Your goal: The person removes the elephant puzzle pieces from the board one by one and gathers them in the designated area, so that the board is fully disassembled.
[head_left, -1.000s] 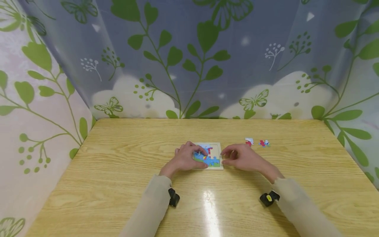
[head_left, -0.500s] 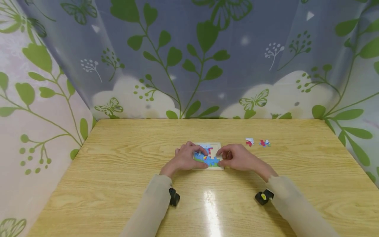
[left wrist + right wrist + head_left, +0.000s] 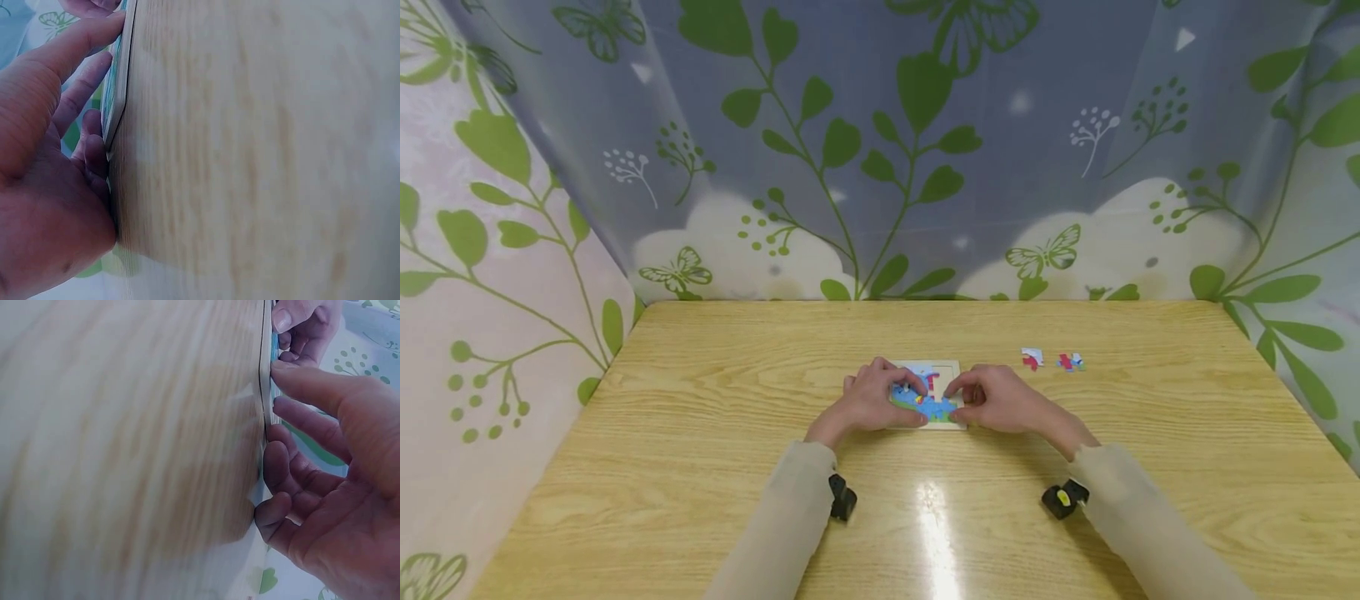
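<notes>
No text, brand, number or sign can be read in any of the three views. The one mark that looks like a label is a small yellow patch point(image 3: 1063, 497) on the black wrist camera point(image 3: 1051, 504) by the right sleeve point(image 3: 1138, 500), seen in the head view; it is too small and blurred to tell whether anything is written on it.
</notes>
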A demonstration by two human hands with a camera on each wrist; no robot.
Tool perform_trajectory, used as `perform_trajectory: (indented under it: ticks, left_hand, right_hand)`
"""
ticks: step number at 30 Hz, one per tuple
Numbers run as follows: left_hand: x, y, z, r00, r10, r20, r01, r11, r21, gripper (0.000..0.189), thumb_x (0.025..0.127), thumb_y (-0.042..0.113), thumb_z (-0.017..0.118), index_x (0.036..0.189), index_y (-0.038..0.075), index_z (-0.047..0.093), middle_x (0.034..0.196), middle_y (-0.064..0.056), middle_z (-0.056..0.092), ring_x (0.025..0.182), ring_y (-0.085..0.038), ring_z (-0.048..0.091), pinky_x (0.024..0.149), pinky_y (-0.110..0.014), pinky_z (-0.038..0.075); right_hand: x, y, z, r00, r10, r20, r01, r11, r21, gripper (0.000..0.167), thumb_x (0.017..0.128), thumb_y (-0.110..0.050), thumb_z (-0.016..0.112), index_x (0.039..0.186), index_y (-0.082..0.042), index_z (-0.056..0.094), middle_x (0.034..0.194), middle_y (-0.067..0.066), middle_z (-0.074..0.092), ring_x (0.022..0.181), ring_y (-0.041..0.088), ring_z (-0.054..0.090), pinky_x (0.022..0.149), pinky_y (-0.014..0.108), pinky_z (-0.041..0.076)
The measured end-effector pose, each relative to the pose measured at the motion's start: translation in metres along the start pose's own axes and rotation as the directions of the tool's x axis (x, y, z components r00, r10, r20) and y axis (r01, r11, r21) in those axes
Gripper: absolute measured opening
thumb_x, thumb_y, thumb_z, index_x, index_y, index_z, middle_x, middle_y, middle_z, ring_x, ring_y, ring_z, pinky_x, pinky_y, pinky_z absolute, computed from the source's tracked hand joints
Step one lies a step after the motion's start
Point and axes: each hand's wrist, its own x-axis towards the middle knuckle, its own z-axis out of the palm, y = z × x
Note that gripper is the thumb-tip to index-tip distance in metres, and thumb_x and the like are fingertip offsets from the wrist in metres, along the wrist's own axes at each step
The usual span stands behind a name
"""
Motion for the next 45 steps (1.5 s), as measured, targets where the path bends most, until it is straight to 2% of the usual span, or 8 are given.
perform_trajectory:
  ticks: [11, 24, 36, 45]
  left_hand:
    - [0.0007, 0.0005, 0.0013, 1.000, 0.005, 0.002, -0.005, 1.000, 0.002, 0.024, 0.083, 0.040, 0.084, 0.103, 0.034, 0.071, 0.120, -0.002, 0.050, 0.113, -0.025, 0.043, 0.093, -0.049, 0.025]
    - [0.0009, 0.0020, 0.0016, 1.000, -0.007, 0.004, 0.007, 1.000, 0.003, 0.024, 0.083, 0.039, 0.084, 0.103, 0.034, 0.070, 0.120, -0.002, 0.050, 0.114, -0.023, 0.043, 0.094, -0.049, 0.024]
    - [0.0011, 0.0027, 0.0027, 1.000, -0.024, -0.020, 0.024, 1.000, 0.017, 0.019, 0.085, 0.039, 0.082, 0.100, 0.035, 0.071, 0.115, -0.001, 0.049, 0.109, -0.022, 0.044, 0.090, -0.046, 0.024]
    - [0.0010, 0.0097, 0.0036, 0.998, -0.049, -0.050, 0.051, 0.998, 0.027, 0.016, 0.085, 0.040, 0.082, 0.096, 0.033, 0.072, 0.115, -0.002, 0.052, 0.112, -0.025, 0.047, 0.093, -0.050, 0.027]
  right_hand:
    - [0.0011, -0.0010, 0.0023, 1.000, 0.004, -0.015, -0.005, 1.000, -0.014, 0.020, 0.087, -0.018, 0.081, 0.104, -0.009, 0.075, 0.083, -0.001, 0.060, 0.072, 0.011, 0.052, 0.068, 0.025, 0.045]
    - [0.0022, -0.0043, 0.0020, 0.997, 0.072, 0.022, -0.073, 0.995, 0.071, 0.021, 0.087, -0.014, 0.079, 0.105, -0.008, 0.070, 0.087, 0.001, 0.060, 0.075, 0.014, 0.052, 0.071, 0.027, 0.045]
    - [0.0040, -0.0034, 0.0042, 0.997, 0.078, 0.021, -0.080, 0.993, 0.090, 0.022, 0.086, -0.013, 0.079, 0.104, -0.006, 0.068, 0.085, 0.001, 0.060, 0.072, 0.013, 0.051, 0.069, 0.026, 0.044]
    - [0.0048, -0.0039, 0.0041, 0.997, 0.079, 0.012, -0.080, 0.992, 0.096, 0.022, 0.086, -0.012, 0.079, 0.104, -0.004, 0.069, 0.085, 0.002, 0.061, 0.072, 0.013, 0.051, 0.068, 0.025, 0.044]
